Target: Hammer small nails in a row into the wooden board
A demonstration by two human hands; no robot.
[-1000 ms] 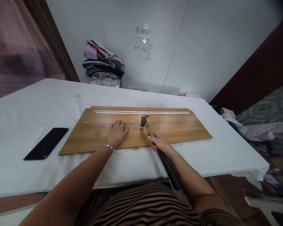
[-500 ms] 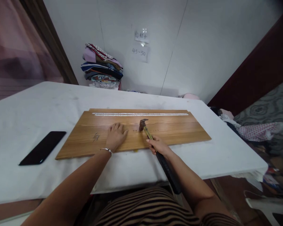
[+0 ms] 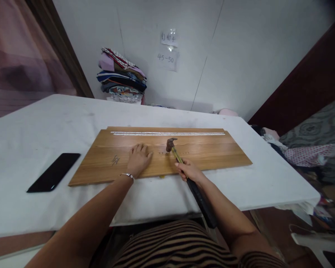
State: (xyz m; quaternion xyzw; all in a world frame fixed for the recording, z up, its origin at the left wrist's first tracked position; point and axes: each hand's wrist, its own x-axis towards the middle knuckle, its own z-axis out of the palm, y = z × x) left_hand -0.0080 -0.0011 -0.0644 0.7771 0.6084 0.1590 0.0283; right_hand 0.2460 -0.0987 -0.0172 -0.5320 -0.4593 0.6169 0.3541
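A long wooden board [image 3: 212, 150] lies across the white table [image 3: 30, 134]. My left hand [image 3: 138, 160] lies flat on the board, fingers stretched out, a bracelet on the wrist. My right hand [image 3: 190, 170] grips a hammer [image 3: 173, 147] low on its yellow shaft; the black grip runs back along my forearm. The hammer's head sits just above a row of small nails [image 3: 174, 152] driven into the board. A few loose nails [image 3: 115, 160] lie on the board left of my left hand. A thin silver strip [image 3: 167, 133] runs along the board's far edge.
A black phone [image 3: 54, 172] lies on the table to the left of the board. A pile of folded cloth [image 3: 122, 76] is stacked against the back wall. Clothes and clutter [image 3: 307, 154] lie on the floor to the right.
The hammer's head dipped toward the nails and has come back up slightly. My left hand has stayed flat on the board. The view has shifted a little.
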